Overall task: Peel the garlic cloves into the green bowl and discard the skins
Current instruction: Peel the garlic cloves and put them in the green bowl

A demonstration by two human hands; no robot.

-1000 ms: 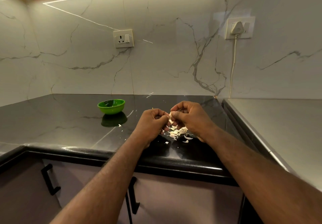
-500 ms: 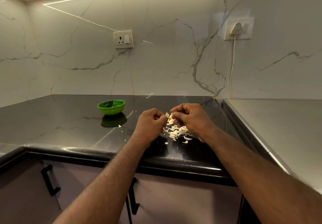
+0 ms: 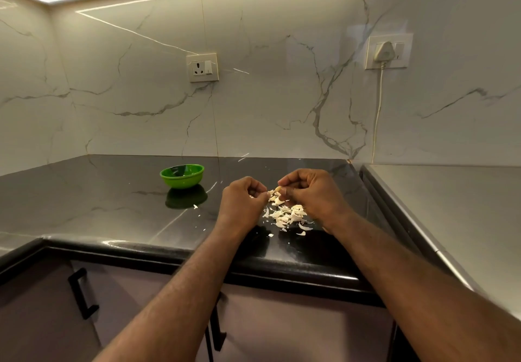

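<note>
Right hand (image 3: pixel 310 192) pinching garlic clove (image 3: pixel 278 189), skins (image 3: pixel 288 215) below

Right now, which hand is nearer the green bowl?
Left. The left hand is just right of the green bowl, a little nearer the camera and apart from it. The right hand, pinching a garlic clove, is farther right, beyond the left hand.

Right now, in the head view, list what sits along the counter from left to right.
Bowl → left hand → right hand, pinching a clove → steel worktop. The skins are left out: they overlap the right hand.
</note>
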